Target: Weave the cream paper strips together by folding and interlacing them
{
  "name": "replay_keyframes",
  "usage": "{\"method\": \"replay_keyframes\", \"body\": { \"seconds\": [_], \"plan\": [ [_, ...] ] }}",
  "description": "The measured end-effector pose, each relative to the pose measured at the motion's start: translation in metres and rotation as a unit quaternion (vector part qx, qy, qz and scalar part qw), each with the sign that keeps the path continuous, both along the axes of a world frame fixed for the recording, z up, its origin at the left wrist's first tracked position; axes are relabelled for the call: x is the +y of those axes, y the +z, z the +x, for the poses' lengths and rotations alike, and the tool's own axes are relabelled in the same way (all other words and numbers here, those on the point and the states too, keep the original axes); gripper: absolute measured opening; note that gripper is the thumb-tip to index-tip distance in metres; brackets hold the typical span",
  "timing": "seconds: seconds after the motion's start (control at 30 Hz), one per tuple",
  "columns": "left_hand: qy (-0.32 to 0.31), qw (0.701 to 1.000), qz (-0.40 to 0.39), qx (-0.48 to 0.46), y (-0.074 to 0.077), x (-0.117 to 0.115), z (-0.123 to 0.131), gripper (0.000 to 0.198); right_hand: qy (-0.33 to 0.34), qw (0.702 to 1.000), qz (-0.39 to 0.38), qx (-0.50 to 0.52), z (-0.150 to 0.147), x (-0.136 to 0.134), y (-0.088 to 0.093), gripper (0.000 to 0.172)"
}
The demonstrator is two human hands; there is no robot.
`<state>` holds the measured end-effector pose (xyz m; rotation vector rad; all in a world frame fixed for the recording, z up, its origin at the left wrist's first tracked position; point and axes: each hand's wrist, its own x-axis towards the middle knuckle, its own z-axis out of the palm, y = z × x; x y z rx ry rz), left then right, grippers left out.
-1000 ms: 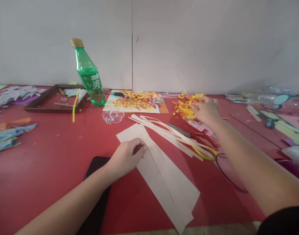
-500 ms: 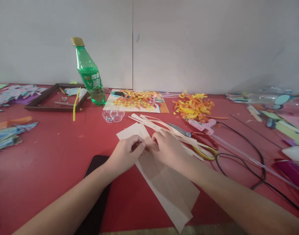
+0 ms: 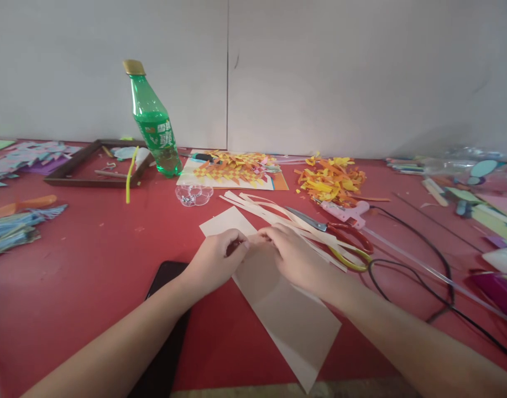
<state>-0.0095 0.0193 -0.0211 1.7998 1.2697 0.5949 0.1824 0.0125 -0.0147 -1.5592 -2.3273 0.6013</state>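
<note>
A long sheet of pale beige paper (image 3: 290, 315) lies slantwise on the red table (image 3: 91, 249). My left hand (image 3: 215, 261) is closed with its fingertips pinching the sheet's upper part. My right hand (image 3: 292, 255) rests right beside it, fingers curled and pressed on the same paper, thumb touching the left fingertips. Just beyond my hands lie several thin beige paper strips (image 3: 273, 213) and red-and-yellow-handled scissors (image 3: 340, 235).
A green bottle (image 3: 153, 124) stands at the back beside a dark wooden frame (image 3: 77, 168). Woven orange-yellow paper (image 3: 232, 168), a pile of orange scraps (image 3: 332, 179), a pink glue gun (image 3: 346, 210) with black cord (image 3: 423, 276) lie behind. A black phone (image 3: 166, 326) sits under my left forearm.
My right hand came back from the orange scrap pile to the beige sheet and joined my left hand. The sheet's strips now lie closed up into one flat piece.
</note>
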Motion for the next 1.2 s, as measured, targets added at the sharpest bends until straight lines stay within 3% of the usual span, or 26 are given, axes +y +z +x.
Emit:
{"method": "replay_keyframes", "body": {
  "seconds": [0.07,0.17,0.27,0.43,0.57,0.73,0.9,1.0,1.2],
  "plan": [
    [0.006,1.0,-0.001,-0.007,0.001,-0.001,0.0,0.019,-0.021,1.0,-0.001,0.003,-0.001,-0.002,0.0,0.036],
    [0.03,0.999,0.01,-0.02,0.004,-0.002,0.0,0.019,-0.072,0.997,0.0,-0.009,-0.004,-0.004,-0.001,0.018],
    [0.049,0.998,0.03,-0.032,0.006,-0.002,0.0,0.018,-0.083,0.996,0.004,-0.017,-0.005,-0.004,-0.002,0.004],
    [0.049,0.987,0.15,0.043,-0.001,0.0,-0.001,0.014,-0.067,0.997,0.03,-0.033,-0.002,-0.005,-0.003,0.007],
    [0.005,0.967,0.238,0.088,-0.01,0.002,-0.001,0.033,-0.072,0.997,0.029,-0.02,-0.002,-0.008,-0.002,0.011],
    [-0.001,0.989,0.146,0.03,-0.005,0.001,-0.001,0.027,-0.069,0.997,0.016,-0.005,-0.003,-0.016,0.012,0.009],
    [0.069,0.99,0.054,-0.11,0.001,0.002,-0.001,0.023,-0.064,0.997,0.051,0.0,0.006,-0.019,0.042,0.004],
    [0.101,0.986,0.003,-0.134,0.001,0.003,-0.002,0.027,-0.092,0.99,0.11,-0.009,0.018,-0.017,0.055,0.012],
    [0.089,0.988,-0.045,-0.122,0.002,0.002,-0.003,0.01,-0.16,0.946,0.253,-0.123,0.04,-0.014,0.048,0.015]
  ]
}}
